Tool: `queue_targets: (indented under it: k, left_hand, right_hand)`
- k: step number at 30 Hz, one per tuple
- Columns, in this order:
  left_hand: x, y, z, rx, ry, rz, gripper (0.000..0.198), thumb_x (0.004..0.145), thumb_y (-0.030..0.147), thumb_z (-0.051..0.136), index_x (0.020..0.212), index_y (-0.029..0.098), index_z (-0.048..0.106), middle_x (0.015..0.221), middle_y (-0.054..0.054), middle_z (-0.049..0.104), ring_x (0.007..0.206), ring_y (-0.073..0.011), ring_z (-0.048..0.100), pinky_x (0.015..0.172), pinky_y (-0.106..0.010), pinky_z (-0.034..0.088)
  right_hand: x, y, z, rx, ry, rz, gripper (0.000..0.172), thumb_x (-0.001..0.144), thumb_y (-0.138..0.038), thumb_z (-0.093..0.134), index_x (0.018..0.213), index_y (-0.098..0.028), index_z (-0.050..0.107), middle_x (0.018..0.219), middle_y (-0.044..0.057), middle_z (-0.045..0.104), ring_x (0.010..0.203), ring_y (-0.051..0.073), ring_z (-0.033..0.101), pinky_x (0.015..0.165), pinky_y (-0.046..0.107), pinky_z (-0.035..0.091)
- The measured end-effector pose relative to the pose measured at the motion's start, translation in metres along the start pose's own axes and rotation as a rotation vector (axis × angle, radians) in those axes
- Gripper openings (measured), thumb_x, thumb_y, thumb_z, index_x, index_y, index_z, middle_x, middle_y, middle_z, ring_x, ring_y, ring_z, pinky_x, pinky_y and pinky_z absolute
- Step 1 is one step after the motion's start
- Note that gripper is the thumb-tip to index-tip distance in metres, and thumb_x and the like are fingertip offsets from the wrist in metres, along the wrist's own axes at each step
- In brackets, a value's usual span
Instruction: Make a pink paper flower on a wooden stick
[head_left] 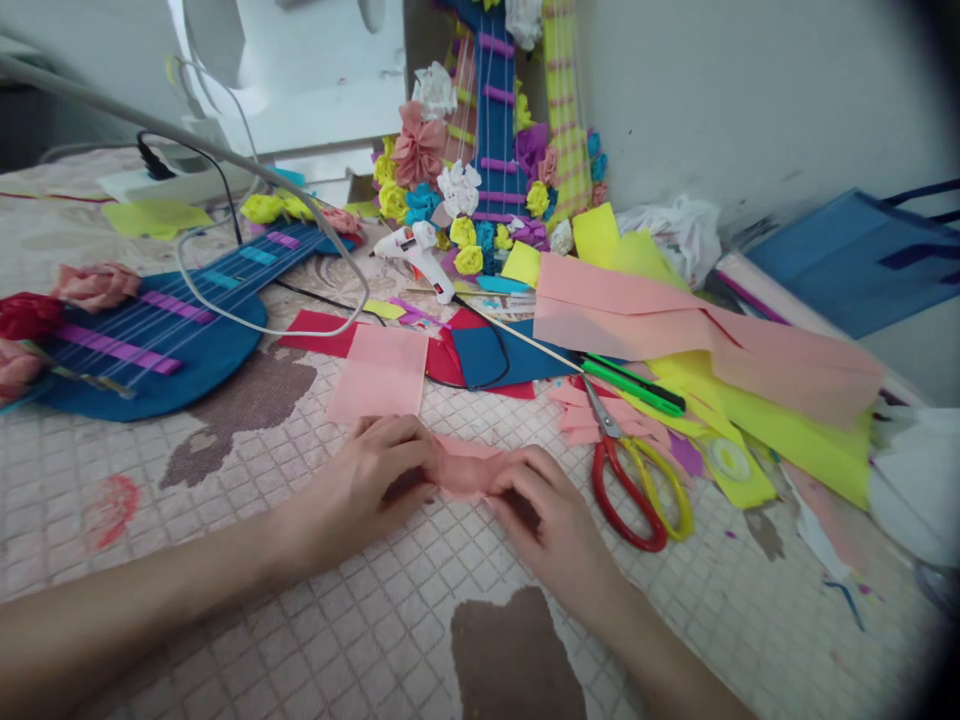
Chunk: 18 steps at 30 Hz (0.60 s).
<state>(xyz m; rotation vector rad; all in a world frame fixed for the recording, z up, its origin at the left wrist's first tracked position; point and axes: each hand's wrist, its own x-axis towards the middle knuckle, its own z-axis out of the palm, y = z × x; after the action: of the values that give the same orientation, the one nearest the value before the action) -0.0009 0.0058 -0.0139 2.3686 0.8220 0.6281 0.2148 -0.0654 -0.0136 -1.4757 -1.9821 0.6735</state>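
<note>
A small piece of pink crepe paper (pixel 469 470) is stretched between my two hands, just above the table. My left hand (pixel 375 470) pinches its left edge, and my right hand (pixel 544 505) grips the right edge with fingers curled. The fingertips partly cover both ends of the paper. Just beyond my left hand lies a flat pink paper square (pixel 382 365), partly over red paper (pixel 319 333). Scissors (pixel 637 480) with one red and one yellow handle lie to the right of my right hand, points facing away.
A blue guitar-shaped craft (pixel 172 350) with paper roses lies at the left. Behind stand a glue gun (pixel 424 262) with its cord and a decorated blue guitar neck (pixel 495 120). Pink sheets (pixel 637 310), a green cutter (pixel 634 385) and clear tape (pixel 727 460) lie right.
</note>
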Motion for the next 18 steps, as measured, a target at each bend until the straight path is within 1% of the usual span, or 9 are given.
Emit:
queue_targets:
  k: [5, 8, 12, 15, 18]
  left_hand:
    - [-0.0010, -0.0010, -0.0034, -0.069, 0.027, -0.027, 0.019, 0.075, 0.004, 0.057, 0.087, 0.018, 0.054, 0.095, -0.003, 0.054, 0.091, -0.0165, 0.053, 0.079, -0.031, 0.043]
    - [-0.0018, 0.0002, -0.0061, 0.002, 0.039, 0.011, 0.018, 0.075, 0.005, 0.058, 0.086, 0.018, 0.054, 0.095, -0.003, 0.053, 0.091, -0.0174, 0.052, 0.080, -0.034, 0.042]
    - [-0.0014, 0.0013, -0.0078, 0.124, 0.067, 0.110, 0.012, 0.081, 0.008, 0.054, 0.086, 0.019, 0.054, 0.091, -0.002, 0.055, 0.087, -0.0168, 0.052, 0.082, -0.037, 0.037]
    - [-0.0012, 0.0003, -0.0086, 0.196, 0.056, 0.150, 0.010, 0.086, 0.011, 0.051, 0.085, 0.019, 0.055, 0.089, -0.001, 0.058, 0.084, -0.0157, 0.052, 0.085, -0.038, 0.034]
    - [-0.0017, -0.0026, -0.0092, 0.227, 0.024, 0.176, 0.012, 0.090, 0.012, 0.048, 0.084, 0.019, 0.056, 0.085, 0.001, 0.060, 0.080, -0.0146, 0.053, 0.088, -0.039, 0.031]
  right_hand:
    - [-0.0012, -0.0007, 0.0009, -0.012, 0.029, 0.012, 0.012, 0.084, -0.009, 0.051, 0.082, -0.020, 0.053, 0.089, 0.003, 0.051, 0.087, 0.017, 0.053, 0.074, 0.032, 0.046]
    - [-0.0012, -0.0010, 0.0009, 0.004, 0.047, 0.008, 0.012, 0.084, -0.009, 0.051, 0.081, -0.020, 0.053, 0.087, 0.003, 0.051, 0.083, 0.016, 0.053, 0.071, 0.030, 0.046]
    - [-0.0003, -0.0015, 0.0004, 0.039, 0.079, 0.003, 0.011, 0.084, -0.010, 0.050, 0.082, -0.020, 0.053, 0.085, 0.003, 0.053, 0.080, 0.015, 0.054, 0.067, 0.027, 0.046]
    - [0.0000, -0.0015, -0.0002, 0.062, 0.087, 0.005, 0.011, 0.084, -0.010, 0.050, 0.082, -0.021, 0.053, 0.084, 0.002, 0.052, 0.077, 0.014, 0.053, 0.063, 0.026, 0.046]
    - [-0.0004, -0.0012, -0.0006, 0.070, 0.094, 0.005, 0.011, 0.084, -0.010, 0.050, 0.081, -0.021, 0.052, 0.084, 0.002, 0.052, 0.077, 0.014, 0.053, 0.064, 0.026, 0.045]
